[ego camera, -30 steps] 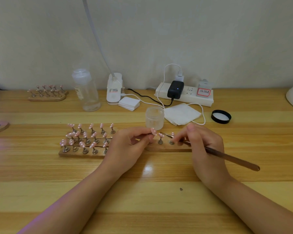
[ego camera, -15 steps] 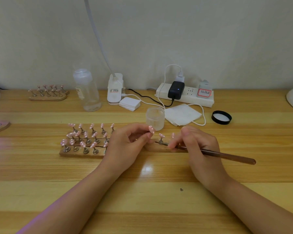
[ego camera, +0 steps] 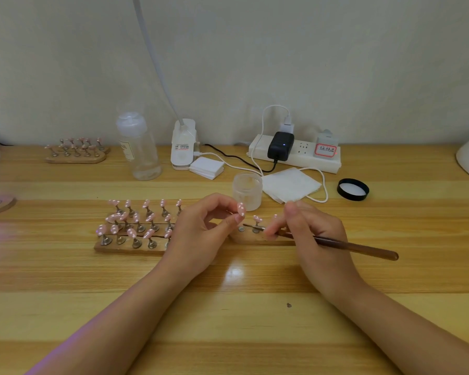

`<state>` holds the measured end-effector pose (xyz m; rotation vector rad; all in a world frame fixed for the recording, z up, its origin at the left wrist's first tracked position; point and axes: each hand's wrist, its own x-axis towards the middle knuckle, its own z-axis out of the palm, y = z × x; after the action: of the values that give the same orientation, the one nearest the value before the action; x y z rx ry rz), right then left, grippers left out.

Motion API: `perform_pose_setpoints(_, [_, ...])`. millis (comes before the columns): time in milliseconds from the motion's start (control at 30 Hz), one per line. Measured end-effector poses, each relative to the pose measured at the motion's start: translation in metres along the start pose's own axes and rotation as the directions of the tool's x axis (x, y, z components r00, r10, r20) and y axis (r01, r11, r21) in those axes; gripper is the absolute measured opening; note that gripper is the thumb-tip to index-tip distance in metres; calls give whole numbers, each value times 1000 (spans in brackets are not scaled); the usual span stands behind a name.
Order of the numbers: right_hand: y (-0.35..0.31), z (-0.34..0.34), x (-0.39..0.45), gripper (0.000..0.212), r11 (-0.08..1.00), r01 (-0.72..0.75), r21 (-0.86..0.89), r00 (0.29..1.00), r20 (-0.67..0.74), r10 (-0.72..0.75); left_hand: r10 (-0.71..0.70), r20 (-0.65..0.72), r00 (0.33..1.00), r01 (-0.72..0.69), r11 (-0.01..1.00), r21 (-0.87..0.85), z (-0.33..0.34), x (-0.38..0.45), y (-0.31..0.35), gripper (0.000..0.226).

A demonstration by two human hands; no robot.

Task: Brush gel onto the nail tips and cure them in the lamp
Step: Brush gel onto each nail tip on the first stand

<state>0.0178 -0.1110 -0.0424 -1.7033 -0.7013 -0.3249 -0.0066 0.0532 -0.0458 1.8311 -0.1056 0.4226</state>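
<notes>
Well — strip tag point(ego camera: 326, 150) red, illegible

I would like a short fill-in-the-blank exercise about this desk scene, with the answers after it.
1. The left hand pinches a pink nail tip with white ____.
2. The right hand holds a ____ with a brown handle.
3. The frosted jar stands open; its black lid lies to its ____.

Answers: dots; brush; right

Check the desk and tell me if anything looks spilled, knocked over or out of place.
Nothing looks spilled or knocked over. The frosted jar stands open, and its black lid lies apart to the right, past the folded wipe. The nail tips stand upright on the wooden holder; the left hand pinches one, the right hand holds the brush.
</notes>
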Motion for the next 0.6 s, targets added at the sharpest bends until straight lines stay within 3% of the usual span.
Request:
perform_pose_setpoints(233, [1, -2, 0, 37, 999, -30, 37, 995, -99, 33, -53, -29, 998, 54, 998, 17, 1, 1, 1, 13])
perform_pose_setpoints(600, [2, -3, 1, 37, 996, -50, 79, 982, -179, 64, -56, -12, 998, 57, 969, 242, 3, 1, 2, 19])
